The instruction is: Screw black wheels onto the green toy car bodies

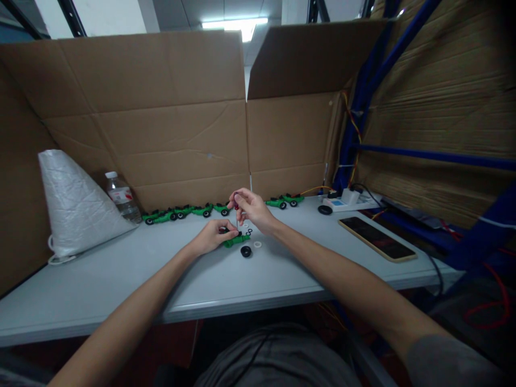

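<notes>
A green toy car body (237, 241) lies on the white table, steadied by my left hand (214, 235), whose fingers are closed on its far left part. Above it my right hand (253, 208) pinches the dark red handle of a small screwdriver (236, 203). The thin shaft points straight down at the car body; its tip is too small to make out. Near the body lie a black wheel (245, 251), a white ring (257, 244) and a few small black rings (249, 231).
Several green toy cars (193, 210) stand in a row along the cardboard wall (181, 140). To the left are a silvery bag (76, 209) and a water bottle (123, 198). A phone (377, 238), a power strip (355, 202) and a black disc (324, 209) lie to the right.
</notes>
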`<state>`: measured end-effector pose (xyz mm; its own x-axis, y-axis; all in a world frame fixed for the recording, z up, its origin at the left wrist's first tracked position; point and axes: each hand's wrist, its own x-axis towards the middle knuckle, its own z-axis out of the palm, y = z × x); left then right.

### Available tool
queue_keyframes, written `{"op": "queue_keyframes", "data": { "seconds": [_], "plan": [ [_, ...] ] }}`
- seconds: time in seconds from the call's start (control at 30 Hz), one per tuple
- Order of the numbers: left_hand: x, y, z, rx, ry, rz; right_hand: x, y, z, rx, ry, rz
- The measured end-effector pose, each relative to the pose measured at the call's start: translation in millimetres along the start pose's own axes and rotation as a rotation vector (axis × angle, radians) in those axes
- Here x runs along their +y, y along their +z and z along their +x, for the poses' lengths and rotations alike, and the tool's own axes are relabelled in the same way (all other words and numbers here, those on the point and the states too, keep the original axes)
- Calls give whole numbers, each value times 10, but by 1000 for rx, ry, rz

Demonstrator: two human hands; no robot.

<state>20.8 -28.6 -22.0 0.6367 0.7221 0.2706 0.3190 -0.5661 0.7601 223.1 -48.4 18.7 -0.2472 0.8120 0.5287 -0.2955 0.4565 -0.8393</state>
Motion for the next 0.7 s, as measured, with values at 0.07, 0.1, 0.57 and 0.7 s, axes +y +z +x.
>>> {"op": "queue_keyframes", "data": {
  "seconds": [0.07, 0.1, 0.57, 0.7],
  "plan": [
    [0, 2, 0, 0, 6, -11, 30, 8, 15, 65, -28, -13],
    [0, 3, 0, -1, 9, -15, 48, 11, 21, 91, -37, -16],
    [-52, 0, 9, -4, 2, 0, 65, 12, 17, -18, -33, -22],
    [-19, -6, 1, -4, -5, 18, 131, -12, 42, 28, -57, -39]
  ]
}}
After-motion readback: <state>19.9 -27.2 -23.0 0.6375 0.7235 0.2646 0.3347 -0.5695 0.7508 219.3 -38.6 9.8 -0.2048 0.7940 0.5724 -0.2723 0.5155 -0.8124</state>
